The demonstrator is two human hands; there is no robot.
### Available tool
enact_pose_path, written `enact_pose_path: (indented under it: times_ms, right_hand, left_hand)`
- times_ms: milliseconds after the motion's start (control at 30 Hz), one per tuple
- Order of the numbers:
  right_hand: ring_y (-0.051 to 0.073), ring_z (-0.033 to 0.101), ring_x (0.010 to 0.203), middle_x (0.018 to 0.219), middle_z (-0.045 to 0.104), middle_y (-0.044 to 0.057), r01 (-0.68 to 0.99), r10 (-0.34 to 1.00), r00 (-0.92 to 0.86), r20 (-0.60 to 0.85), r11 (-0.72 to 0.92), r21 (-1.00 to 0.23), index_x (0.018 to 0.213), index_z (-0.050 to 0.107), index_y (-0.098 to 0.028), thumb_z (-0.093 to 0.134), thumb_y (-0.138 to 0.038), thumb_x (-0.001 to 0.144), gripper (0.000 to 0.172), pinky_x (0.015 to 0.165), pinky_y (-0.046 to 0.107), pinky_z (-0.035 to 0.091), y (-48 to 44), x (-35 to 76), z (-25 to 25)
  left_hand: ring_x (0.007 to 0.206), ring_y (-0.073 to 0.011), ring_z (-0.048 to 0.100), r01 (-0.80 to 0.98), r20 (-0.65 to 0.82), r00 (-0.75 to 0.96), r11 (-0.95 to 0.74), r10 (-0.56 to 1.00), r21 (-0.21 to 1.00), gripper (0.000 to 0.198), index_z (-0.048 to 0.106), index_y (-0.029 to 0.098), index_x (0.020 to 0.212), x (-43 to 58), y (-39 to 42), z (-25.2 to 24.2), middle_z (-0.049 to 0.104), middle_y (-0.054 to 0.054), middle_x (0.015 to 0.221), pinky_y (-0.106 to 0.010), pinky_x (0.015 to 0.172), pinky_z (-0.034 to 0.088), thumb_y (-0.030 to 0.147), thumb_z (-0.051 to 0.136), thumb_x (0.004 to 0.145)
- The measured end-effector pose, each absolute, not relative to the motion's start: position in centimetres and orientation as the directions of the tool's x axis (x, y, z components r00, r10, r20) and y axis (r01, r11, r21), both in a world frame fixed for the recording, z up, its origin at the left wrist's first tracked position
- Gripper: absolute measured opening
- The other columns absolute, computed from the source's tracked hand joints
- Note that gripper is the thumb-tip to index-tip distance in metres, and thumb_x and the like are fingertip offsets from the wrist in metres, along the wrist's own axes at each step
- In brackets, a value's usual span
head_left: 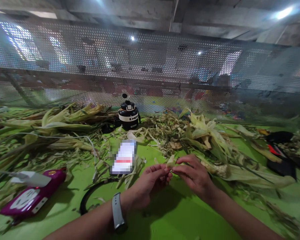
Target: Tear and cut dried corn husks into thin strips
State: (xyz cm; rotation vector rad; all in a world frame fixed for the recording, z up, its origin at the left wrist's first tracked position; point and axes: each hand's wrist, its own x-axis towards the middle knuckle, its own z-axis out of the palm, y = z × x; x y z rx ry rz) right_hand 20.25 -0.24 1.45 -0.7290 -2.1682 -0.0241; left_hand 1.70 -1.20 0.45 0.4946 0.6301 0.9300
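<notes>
My left hand (150, 183), with a grey watch band on its wrist, pinches a small piece of pale corn husk (171, 161) at the centre of the view. Opposite it, my right hand (195, 175) has its fingertips closed on the same piece, and the two hands nearly touch. The piece is small and partly covered by the fingers. Just left of my hands a lit phone (124, 157) lies on the green table (170, 213), with narrow husk strips beside it.
A black bottle (129, 117) stands behind the phone. Husk piles (205, 133) spread across the back and right. At left are a purple power strip (35, 196) with a white plug, a cable and a black loop (84, 200). Perforated metal screen (145, 63) stands behind.
</notes>
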Motion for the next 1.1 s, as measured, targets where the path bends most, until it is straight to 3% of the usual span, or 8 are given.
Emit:
enact_pose_path:
  times_ms: [133, 267, 400, 567, 700, 867, 967, 1100]
  right_hand:
    - [0.019, 0.057, 0.085, 0.087, 0.059, 0.005, 0.514, 0.603, -0.417, 0.68, 0.773, -0.371, 0.087, 0.062, -0.02, 0.058, -0.016, 0.087, 0.006, 0.074, 0.03, 0.048, -0.5, 19.5, 1.8]
    - [0.017, 0.057, 0.081, 0.085, 0.058, 0.004, 0.497, 0.712, -0.352, 0.608, 0.692, -0.523, 0.086, 0.057, -0.02, 0.057, -0.018, 0.086, 0.002, 0.072, 0.027, 0.048, -0.8, 19.0, 2.0]
    - [0.016, 0.056, 0.079, 0.084, 0.058, 0.002, 0.502, 0.799, -0.299, 0.522, 0.597, -0.626, 0.091, 0.053, -0.02, 0.056, -0.017, 0.083, 0.009, 0.072, 0.027, 0.048, -1.1, 18.9, 1.8]
    - [0.015, 0.057, 0.075, 0.083, 0.058, 0.001, 0.493, 0.855, -0.254, 0.451, 0.516, -0.701, 0.094, 0.05, -0.02, 0.057, -0.017, 0.081, 0.015, 0.069, 0.026, 0.05, -1.4, 18.7, 1.6]
    - [0.015, 0.057, 0.073, 0.082, 0.059, 0.002, 0.491, 0.84, -0.247, 0.484, 0.539, -0.685, 0.097, 0.051, -0.02, 0.056, -0.019, 0.084, 0.014, 0.066, 0.026, 0.05, -1.3, 18.8, 1.6]
    - [0.019, 0.058, 0.084, 0.087, 0.059, 0.005, 0.487, 0.671, -0.385, 0.634, 0.731, -0.479, 0.094, 0.059, -0.021, 0.055, -0.016, 0.085, 0.011, 0.074, 0.031, 0.05, -0.7, 19.3, 1.7]
    - [0.019, 0.058, 0.083, 0.087, 0.06, 0.006, 0.469, 0.605, -0.451, 0.656, 0.786, -0.403, 0.097, 0.063, -0.022, 0.054, -0.016, 0.088, 0.013, 0.072, 0.03, 0.051, -0.4, 19.6, 1.6]
    - [0.017, 0.059, 0.077, 0.082, 0.059, 0.005, 0.455, 0.581, -0.441, 0.684, 0.802, -0.387, 0.093, 0.064, -0.021, 0.054, -0.02, 0.09, 0.011, 0.066, 0.026, 0.051, -0.3, 19.5, 1.4]
  left_hand:
    - [0.063, -0.0091, 0.058, -0.54, -0.249, 0.419, 0.46, 0.873, 0.705, 0.02, 0.068, 0.012, 0.072, 1.7, -1.4, 0.7, 0.066, -0.002, 0.068, -0.019, 0.066, 0.046, 0.021, 0.082, 0.061]
    - [0.071, -0.0115, 0.057, -0.409, -0.168, 0.387, 0.332, 0.907, 0.85, 0.02, 0.071, 0.015, 0.077, 1.6, -1.5, 0.8, 0.066, -0.003, 0.075, -0.02, 0.066, 0.042, 0.029, 0.079, 0.065]
    - [0.065, -0.0101, 0.051, -0.271, -0.086, 0.374, 0.197, 0.923, 0.942, 0.021, 0.072, 0.015, 0.08, 1.5, -1.2, 0.4, 0.064, -0.001, 0.071, -0.021, 0.062, 0.037, 0.034, 0.073, 0.071]
    - [0.065, -0.0112, 0.051, -0.255, -0.065, 0.381, 0.172, 0.922, 0.951, 0.021, 0.071, 0.014, 0.08, 1.5, -1.2, 0.1, 0.064, -0.001, 0.07, -0.023, 0.066, 0.038, 0.035, 0.071, 0.073]
    - [0.069, -0.0121, 0.055, -0.349, -0.124, 0.356, 0.255, 0.926, 0.902, 0.017, 0.071, 0.014, 0.08, 1.5, -1.3, 0.4, 0.066, -0.003, 0.073, -0.022, 0.068, 0.04, 0.027, 0.074, 0.069]
    - [0.064, -0.0097, 0.056, -0.511, -0.286, 0.342, 0.433, 0.895, 0.743, 0.016, 0.07, 0.014, 0.074, 1.3, -0.9, 0.6, 0.066, -0.002, 0.069, -0.019, 0.064, 0.042, 0.019, 0.079, 0.06]
    - [0.06, -0.0078, 0.054, -0.531, -0.3, 0.396, 0.482, 0.868, 0.697, 0.013, 0.069, 0.013, 0.073, 1.2, -0.8, 0.6, 0.065, -0.001, 0.067, -0.017, 0.06, 0.041, 0.018, 0.077, 0.064]
    - [0.058, -0.0077, 0.052, -0.517, -0.308, 0.468, 0.539, 0.828, 0.664, 0.011, 0.066, 0.012, 0.067, 1.3, -0.8, 0.5, 0.061, 0.0, 0.064, -0.018, 0.059, 0.04, 0.019, 0.074, 0.067]
